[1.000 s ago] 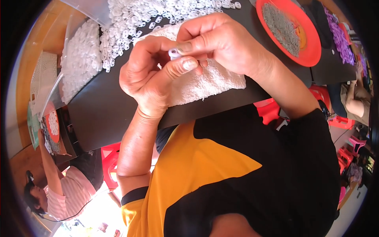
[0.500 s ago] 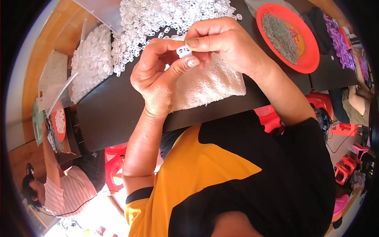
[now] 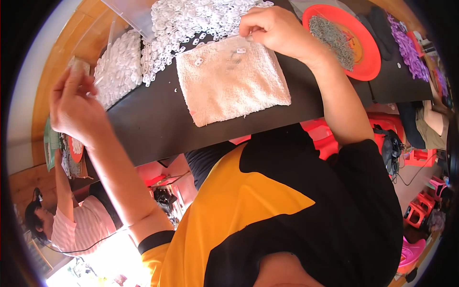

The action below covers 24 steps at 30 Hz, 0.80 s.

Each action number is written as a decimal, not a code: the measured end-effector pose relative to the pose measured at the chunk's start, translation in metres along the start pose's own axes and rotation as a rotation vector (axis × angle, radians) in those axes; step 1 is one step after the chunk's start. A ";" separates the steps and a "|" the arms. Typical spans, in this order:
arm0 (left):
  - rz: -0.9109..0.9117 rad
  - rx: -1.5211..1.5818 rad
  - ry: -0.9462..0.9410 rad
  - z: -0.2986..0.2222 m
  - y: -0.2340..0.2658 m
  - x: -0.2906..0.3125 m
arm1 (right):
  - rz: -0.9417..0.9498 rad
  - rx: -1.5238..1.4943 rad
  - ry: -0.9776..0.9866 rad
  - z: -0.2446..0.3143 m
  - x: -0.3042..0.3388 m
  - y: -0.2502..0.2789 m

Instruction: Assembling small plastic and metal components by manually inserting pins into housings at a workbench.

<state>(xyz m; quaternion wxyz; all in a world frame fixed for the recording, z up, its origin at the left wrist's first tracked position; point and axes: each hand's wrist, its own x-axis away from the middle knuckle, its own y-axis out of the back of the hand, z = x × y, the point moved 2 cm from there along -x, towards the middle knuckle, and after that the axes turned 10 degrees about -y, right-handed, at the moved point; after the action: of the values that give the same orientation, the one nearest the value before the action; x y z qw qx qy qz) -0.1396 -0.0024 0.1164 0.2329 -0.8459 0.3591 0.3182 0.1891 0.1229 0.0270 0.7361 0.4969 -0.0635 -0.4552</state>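
Observation:
My left hand (image 3: pixel 79 107) is raised at the far left, beside a clear tray of white plastic pieces (image 3: pixel 119 67). Its fingertips are drawn together and a little blurred; anything between them is too small to make out. At the top edge of a pale towel (image 3: pixel 234 91), my right hand (image 3: pixel 279 31) has its thumb and fingers pinched, with their tips partly hidden. Two small white two-holed plastic pieces lie on the towel, one near the right fingers (image 3: pixel 240 50) and one at the left (image 3: pixel 198 61). Grey specks or marks show between them.
A big heap of white pieces (image 3: pixel 191 21) spreads behind the towel. To the right stands a red plate (image 3: pixel 368 57) of small grey metal parts (image 3: pixel 330 40), then purple pieces (image 3: pixel 411 52). Another person (image 3: pixel 81 220) works at the left. Red stools (image 3: pixel 420 208) stand at the right.
Both hands held a white piece together over the towel. They have parted: my left hand has swung far left to the tray, my right hand slightly up and right. The towel's top is uncovered.

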 end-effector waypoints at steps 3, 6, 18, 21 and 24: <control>0.069 -0.510 -0.004 0.024 0.044 -0.050 | 0.016 0.053 0.028 0.012 0.002 -0.017; 0.210 -1.071 -0.474 0.030 0.053 -0.059 | 0.069 0.220 0.109 0.012 0.001 -0.036; 0.437 -0.580 -1.049 -0.122 0.132 0.047 | 0.052 0.135 0.184 0.013 -0.001 -0.046; 0.401 -0.422 -1.066 -0.143 0.176 0.046 | 0.035 0.203 0.132 -0.005 0.009 -0.039; 0.346 -0.407 -1.111 -0.202 0.193 0.060 | -0.010 0.154 0.253 0.018 -0.001 -0.048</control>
<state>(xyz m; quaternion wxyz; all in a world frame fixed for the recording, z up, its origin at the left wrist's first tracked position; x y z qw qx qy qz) -0.1780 -0.2787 0.1813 0.1642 -0.5105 0.2483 0.8067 0.1499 0.1072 -0.0012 0.6955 0.6057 -0.0026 -0.3865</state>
